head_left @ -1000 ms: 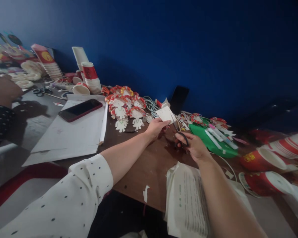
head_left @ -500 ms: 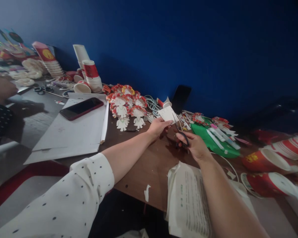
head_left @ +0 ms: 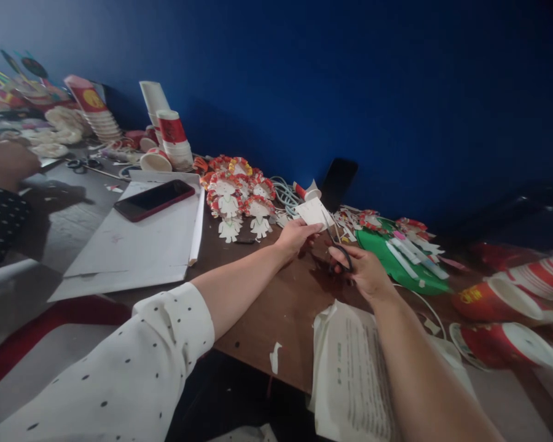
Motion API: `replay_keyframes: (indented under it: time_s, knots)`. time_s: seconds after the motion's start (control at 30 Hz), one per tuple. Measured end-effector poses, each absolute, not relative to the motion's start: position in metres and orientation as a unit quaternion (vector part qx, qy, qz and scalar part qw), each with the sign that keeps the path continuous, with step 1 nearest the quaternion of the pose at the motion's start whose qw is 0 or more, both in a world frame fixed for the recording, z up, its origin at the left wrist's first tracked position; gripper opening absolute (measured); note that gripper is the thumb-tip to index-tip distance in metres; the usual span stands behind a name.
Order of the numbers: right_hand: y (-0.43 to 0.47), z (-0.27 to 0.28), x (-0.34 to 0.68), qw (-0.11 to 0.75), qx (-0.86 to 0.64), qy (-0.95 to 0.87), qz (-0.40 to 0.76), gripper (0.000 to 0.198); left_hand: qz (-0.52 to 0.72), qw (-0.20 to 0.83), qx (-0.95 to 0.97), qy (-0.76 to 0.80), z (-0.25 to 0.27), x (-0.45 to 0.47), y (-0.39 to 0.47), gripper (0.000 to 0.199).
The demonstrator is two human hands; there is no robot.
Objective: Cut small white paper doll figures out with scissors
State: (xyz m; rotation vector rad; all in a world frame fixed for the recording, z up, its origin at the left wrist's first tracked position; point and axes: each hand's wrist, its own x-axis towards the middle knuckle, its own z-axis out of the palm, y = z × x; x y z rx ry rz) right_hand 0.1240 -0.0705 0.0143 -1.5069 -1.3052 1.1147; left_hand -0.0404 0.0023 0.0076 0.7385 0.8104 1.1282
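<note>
Over the brown table, my left hand (head_left: 297,237) pinches a white piece of paper (head_left: 312,212) between thumb and fingers. My right hand (head_left: 360,268) is closed round the dark handles of a pair of scissors (head_left: 343,256). The blades reach up to the right edge of the paper; how far they are parted I cannot tell. Left of the paper lies a cluster of white paper dolls (head_left: 259,215) with red ruffled rims. Paper scraps (head_left: 345,222) are heaped just behind the scissors.
A phone (head_left: 154,201) rests on a white board (head_left: 133,245) at left. Stacked paper cups (head_left: 175,141) stand behind it. Markers (head_left: 405,255) lie on green material (head_left: 382,261) at right. A printed packet (head_left: 350,368) sits at the front edge. Another person's hand (head_left: 9,162) is far left.
The whole view has shifted slightly, so things appear a little further right. Both hands keep the same hold on the paper and the scissors.
</note>
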Motion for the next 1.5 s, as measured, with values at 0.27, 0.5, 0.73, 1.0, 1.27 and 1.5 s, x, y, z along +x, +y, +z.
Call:
replay_keyframes:
  time_s: [0.27,0.5,0.73,1.0,1.27,1.5]
  knots:
    - [-0.073,0.019,0.121,0.409,-0.602,-0.52,0.447,0.049,0.51,0.71,0.324,0.361,0.001,-0.04,0.005,0.016]
    - [-0.077,0.028,0.114,0.395,-0.615,-0.526,0.436,0.051,0.505,0.712,0.32,0.367,0.008,-0.041,0.001,0.015]
    - [-0.073,0.018,0.119,0.393,-0.602,-0.559,0.412,0.058,0.505,0.72,0.32,0.354,0.01,-0.041,0.0,0.013]
    - [-0.074,0.018,0.119,0.393,-0.6,-0.559,0.417,0.055,0.503,0.726,0.315,0.346,0.01,-0.039,-0.004,0.014]
    - [-0.077,0.025,0.115,0.402,-0.601,-0.531,0.442,0.055,0.495,0.731,0.312,0.35,0.013,-0.04,-0.006,0.015]
    - [-0.074,0.019,0.122,0.403,-0.59,-0.533,0.453,0.057,0.489,0.738,0.315,0.342,0.014,-0.042,-0.006,0.019]
